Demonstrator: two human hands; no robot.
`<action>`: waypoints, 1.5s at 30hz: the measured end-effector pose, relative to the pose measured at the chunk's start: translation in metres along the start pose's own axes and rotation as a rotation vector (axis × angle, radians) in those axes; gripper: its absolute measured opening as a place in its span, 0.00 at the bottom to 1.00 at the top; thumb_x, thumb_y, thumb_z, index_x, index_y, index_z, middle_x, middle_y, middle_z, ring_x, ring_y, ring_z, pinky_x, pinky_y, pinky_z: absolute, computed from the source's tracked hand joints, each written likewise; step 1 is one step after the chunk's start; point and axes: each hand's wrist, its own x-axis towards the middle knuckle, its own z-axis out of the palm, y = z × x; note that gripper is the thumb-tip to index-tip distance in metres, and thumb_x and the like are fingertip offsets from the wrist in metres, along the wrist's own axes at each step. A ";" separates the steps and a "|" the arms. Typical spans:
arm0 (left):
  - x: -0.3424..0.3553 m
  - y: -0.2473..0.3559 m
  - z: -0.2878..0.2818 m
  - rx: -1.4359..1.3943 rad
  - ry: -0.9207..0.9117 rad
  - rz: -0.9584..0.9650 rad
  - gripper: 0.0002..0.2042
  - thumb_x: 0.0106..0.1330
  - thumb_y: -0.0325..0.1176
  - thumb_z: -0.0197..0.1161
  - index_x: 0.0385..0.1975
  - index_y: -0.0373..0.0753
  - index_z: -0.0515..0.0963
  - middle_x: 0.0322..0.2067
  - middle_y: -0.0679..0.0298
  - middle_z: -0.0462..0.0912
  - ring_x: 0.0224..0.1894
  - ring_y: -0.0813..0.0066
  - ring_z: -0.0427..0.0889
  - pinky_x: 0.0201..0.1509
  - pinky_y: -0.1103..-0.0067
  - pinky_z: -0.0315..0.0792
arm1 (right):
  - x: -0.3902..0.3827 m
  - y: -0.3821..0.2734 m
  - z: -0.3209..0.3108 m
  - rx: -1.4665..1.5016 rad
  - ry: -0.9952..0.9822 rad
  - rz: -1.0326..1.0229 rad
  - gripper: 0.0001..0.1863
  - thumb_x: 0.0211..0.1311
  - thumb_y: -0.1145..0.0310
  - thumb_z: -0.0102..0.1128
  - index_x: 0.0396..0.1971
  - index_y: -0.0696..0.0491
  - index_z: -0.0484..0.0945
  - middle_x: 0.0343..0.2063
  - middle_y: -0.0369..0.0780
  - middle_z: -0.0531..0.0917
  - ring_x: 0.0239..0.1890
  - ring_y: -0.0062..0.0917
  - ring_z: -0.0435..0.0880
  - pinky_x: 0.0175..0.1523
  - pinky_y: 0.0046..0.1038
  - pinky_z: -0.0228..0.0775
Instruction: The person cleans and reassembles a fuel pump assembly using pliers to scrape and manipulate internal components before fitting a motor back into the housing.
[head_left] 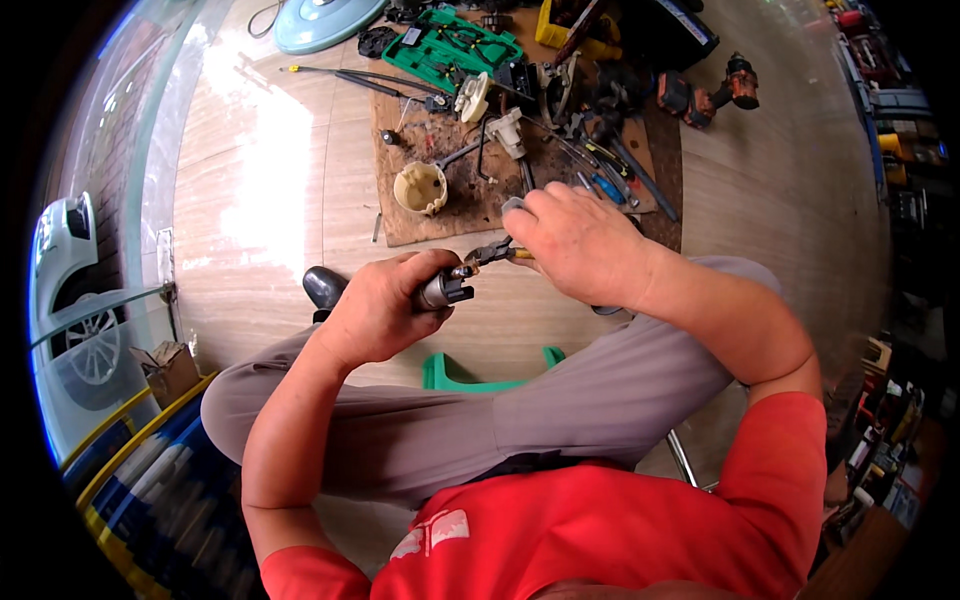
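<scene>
My left hand (375,308) is closed around a short grey metal cylinder (436,294) with a dark notched end, possibly a small pump or motor. In my right hand (578,245) is a pair of pliers (490,252) with partly visible yellow handles. Their dark jaws meet a small copper-brown piece (466,270) at the top of the cylinder; whether they grip it I cannot tell. Both hands are above my lap, in front of the stained board (400,230). A cream plastic cup-shaped housing (420,189) lies on the board, beyond my left hand.
A white plastic fitting (507,133), hand tools and dark parts crowd the board. Behind them lies an opened green tool case (440,62). A cordless drill (712,93) rests at the right. Beneath my legs is a green stool (470,384); a black shoe (323,287) is at the left.
</scene>
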 end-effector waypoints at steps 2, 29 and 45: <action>0.000 -0.003 0.000 0.047 0.010 0.062 0.21 0.51 0.25 0.67 0.47 0.45 0.75 0.32 0.56 0.81 0.36 0.52 0.82 0.38 0.65 0.75 | 0.001 0.000 0.003 0.165 -0.156 0.070 0.09 0.61 0.66 0.59 0.36 0.54 0.74 0.30 0.45 0.79 0.37 0.42 0.79 0.42 0.41 0.71; -0.002 -0.013 0.021 -0.298 0.605 -0.254 0.20 0.57 0.23 0.70 0.49 0.33 0.72 0.32 0.71 0.75 0.34 0.85 0.71 0.39 0.85 0.69 | 0.005 0.005 -0.012 0.491 -0.075 0.469 0.13 0.66 0.62 0.60 0.33 0.58 0.73 0.22 0.49 0.79 0.26 0.46 0.78 0.33 0.39 0.68; 0.001 -0.029 0.020 -0.627 0.445 -0.140 0.19 0.59 0.21 0.70 0.50 0.37 0.73 0.32 0.73 0.74 0.36 0.86 0.71 0.43 0.86 0.68 | 0.007 0.013 0.004 0.355 0.013 0.386 0.13 0.63 0.64 0.62 0.32 0.58 0.71 0.27 0.51 0.79 0.34 0.51 0.79 0.38 0.43 0.69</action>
